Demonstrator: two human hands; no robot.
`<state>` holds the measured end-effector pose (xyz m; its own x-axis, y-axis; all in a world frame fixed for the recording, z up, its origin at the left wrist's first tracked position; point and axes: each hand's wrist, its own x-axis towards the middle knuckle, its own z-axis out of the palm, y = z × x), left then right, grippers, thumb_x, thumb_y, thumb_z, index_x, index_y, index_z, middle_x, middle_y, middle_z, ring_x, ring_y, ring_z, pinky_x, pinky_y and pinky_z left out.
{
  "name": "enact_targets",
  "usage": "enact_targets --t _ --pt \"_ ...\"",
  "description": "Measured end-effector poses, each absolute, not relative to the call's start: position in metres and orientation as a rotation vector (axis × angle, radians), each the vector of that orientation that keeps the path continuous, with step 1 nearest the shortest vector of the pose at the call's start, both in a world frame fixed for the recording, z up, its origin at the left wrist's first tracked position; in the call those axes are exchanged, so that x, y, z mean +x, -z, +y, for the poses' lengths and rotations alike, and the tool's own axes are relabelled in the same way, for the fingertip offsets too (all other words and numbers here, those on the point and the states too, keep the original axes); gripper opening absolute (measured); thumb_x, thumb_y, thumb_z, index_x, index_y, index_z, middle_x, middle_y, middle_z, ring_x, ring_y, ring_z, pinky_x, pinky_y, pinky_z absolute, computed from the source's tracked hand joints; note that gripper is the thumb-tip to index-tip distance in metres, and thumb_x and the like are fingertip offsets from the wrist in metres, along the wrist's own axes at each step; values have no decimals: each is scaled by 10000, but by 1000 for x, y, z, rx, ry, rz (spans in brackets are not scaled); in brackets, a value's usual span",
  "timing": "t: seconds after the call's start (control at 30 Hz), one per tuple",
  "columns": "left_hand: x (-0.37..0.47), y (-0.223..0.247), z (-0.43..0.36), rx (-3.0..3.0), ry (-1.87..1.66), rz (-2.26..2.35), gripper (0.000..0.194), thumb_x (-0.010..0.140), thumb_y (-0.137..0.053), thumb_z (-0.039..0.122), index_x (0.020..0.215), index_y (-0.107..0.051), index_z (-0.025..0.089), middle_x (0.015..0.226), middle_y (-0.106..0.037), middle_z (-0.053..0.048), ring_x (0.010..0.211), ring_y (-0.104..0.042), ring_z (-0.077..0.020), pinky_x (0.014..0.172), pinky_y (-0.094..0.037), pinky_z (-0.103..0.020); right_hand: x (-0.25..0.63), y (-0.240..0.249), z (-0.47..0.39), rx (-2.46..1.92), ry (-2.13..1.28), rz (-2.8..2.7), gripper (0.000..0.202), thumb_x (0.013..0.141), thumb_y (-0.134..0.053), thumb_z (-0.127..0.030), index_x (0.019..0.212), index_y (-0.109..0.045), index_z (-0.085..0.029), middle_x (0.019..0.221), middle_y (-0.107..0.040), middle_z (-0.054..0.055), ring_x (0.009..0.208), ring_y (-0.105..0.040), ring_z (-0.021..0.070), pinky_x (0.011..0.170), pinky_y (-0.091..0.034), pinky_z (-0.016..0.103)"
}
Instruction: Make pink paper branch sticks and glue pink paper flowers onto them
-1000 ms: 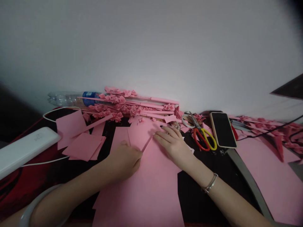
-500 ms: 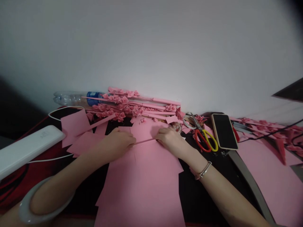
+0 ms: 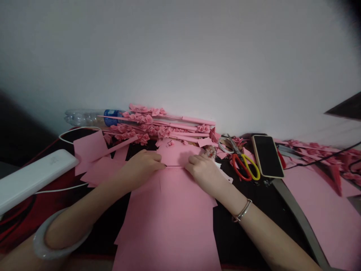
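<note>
Sheets of pink paper (image 3: pixel 172 226) lie stacked on the dark tabletop in front of me. Across their far part runs the narrow edge of a pink paper piece (image 3: pixel 175 166), folded or rolled; I cannot tell which. My left hand (image 3: pixel 145 165) is closed at its left end, the fingers curled down against the paper. At the right end my right hand (image 3: pixel 201 169) is closed too, thumb and fingers pressed together. Both sets of fingertips partly hide the piece. Just beyond the hands lie small paper flowers (image 3: pixel 170 143).
Pink paper flower stems (image 3: pixel 158 130) and a plastic bottle (image 3: pixel 84 117) line the wall. Scissors (image 3: pixel 244 165) and a phone (image 3: pixel 267 156) lie to the right. At the left are a white device (image 3: pixel 36 177), its cable and loose pink squares (image 3: pixel 90 152).
The paper edge between my hands has gone from slanted to nearly level. My left hand has shifted slightly right and up; my right hand has moved a little.
</note>
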<state>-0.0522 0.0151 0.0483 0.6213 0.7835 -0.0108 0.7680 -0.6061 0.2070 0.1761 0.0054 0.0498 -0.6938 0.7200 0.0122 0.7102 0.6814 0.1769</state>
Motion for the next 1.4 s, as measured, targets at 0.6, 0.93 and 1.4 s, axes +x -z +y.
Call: enact_targets --t 0.6,0.93,1.4 --pt "-44 -50 -6 2708 34 1265 182 747 -470 108 760 -642 166 945 -572 -67 839 -492 -206 737 -325 -351 148 -22 -32 1391 -481 2749 182 798 -551 -36 751 -701 -128 870 -626 138 811 -555 265 626 -467 386" --pt "-31 -41 -18 2757 -31 1328 188 789 -456 144 822 -641 136 992 -586 -118 895 -547 -262 782 -423 -417 142 -23 -45 1500 -498 2716 195 808 -530 -35 863 -700 -113 972 -627 166 907 -537 281 729 -473 400" --pt "-26 -37 -20 2759 -104 1492 260 892 -420 223 905 -678 192 925 -592 -88 821 -528 -251 697 -347 -394 142 -24 -39 1520 -404 2735 173 835 -546 -73 894 -700 -126 1022 -630 155 903 -539 280 662 -421 389"
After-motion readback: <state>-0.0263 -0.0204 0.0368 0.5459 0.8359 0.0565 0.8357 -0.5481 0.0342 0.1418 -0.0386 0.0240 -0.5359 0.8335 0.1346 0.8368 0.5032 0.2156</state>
